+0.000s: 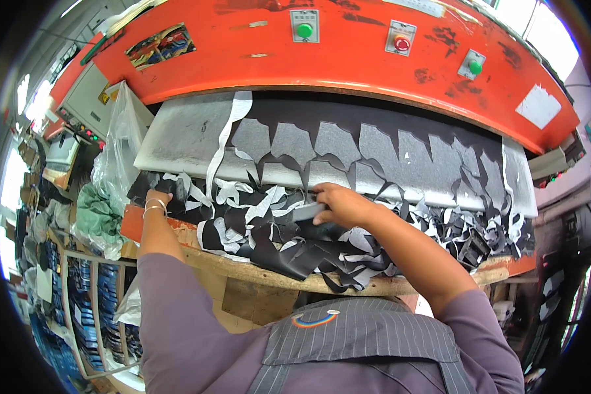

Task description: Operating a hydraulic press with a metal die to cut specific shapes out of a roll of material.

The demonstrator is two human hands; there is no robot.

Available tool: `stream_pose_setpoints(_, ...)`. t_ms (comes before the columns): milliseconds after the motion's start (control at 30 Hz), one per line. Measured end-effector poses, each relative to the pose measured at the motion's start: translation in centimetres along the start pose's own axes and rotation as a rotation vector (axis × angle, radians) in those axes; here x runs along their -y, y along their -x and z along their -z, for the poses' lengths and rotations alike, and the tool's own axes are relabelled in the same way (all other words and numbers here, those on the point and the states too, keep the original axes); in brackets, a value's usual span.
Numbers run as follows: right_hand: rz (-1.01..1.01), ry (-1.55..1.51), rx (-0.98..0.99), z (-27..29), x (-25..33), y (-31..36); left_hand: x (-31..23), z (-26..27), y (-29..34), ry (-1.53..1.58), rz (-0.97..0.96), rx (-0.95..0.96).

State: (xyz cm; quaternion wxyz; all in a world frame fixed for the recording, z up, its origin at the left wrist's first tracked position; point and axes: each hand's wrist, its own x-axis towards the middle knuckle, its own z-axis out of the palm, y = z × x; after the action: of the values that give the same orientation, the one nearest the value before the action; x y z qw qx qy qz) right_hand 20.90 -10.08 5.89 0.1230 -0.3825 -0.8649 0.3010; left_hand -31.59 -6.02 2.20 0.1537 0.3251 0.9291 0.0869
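My left hand (157, 199) is at the left end of the work table, its fingers bent at some black pieces (152, 180); what lies within them is hidden. Near the middle, my right hand (341, 205) reaches over the scrap pile with thumb and fingers around a flat grey piece (306, 212). Curled black-and-white offcuts (289, 253) are heaped along the front edge, under and around that hand. Behind them a black sheet (295, 110) with shaped cut-outs lies on a pale grey board (184, 128), which shows through the gaps.
An orange machine beam (243, 62) spans the back, bearing two green buttons and a red one (402, 43). A wooden front edge (243, 266) borders the table. Clear and green plastic bags (98, 213) hang at the left, above a rack (95, 308) of dark blue stacks.
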Motion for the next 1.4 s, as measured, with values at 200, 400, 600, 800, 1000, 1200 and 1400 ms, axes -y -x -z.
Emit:
stream_pose_setpoints(200, -0.106, 0.281, 0.243, -0.8, 1.4, -1.0, 5.9, 0.4, 2.0, 0.476, -0.163, -0.236)
stream_pose_setpoints(400, 0.029, 0.352, -0.084, -0.8, 2.0, 2.9, 6.8, 2.0, 14.9, 1.055, -0.522, -0.468)
stream_pose_setpoints(600, 0.157, 0.057, -0.286, 0.2, 9.3, 4.5, 4.7, 1.6, 33.4, 1.098, -0.812, 0.049)
stream_pose_setpoints(800, 0.401, -0.459, -0.059, 0.7, 13.8, 8.9, 2.3, -4.2, 43.5, 1.380, -0.627, 0.479)
stream_pose_setpoints(1000, 0.056, -0.486, -0.062, 4.4, 4.8, 12.4, 6.9, -7.9, 50.6, 1.803, -0.240, 0.213)
stream_pose_setpoints(1200, 0.097, 0.189, -0.498, 21.7, -31.6, 21.6, 18.9, -17.0, 62.0, 1.982, 0.935, -0.786)
stream_pose_setpoints(1400, 0.194, 0.316, -0.199, 19.1, -27.3, 7.7, 33.8, -24.2, 79.3, 2.107, 0.941, -1.696)
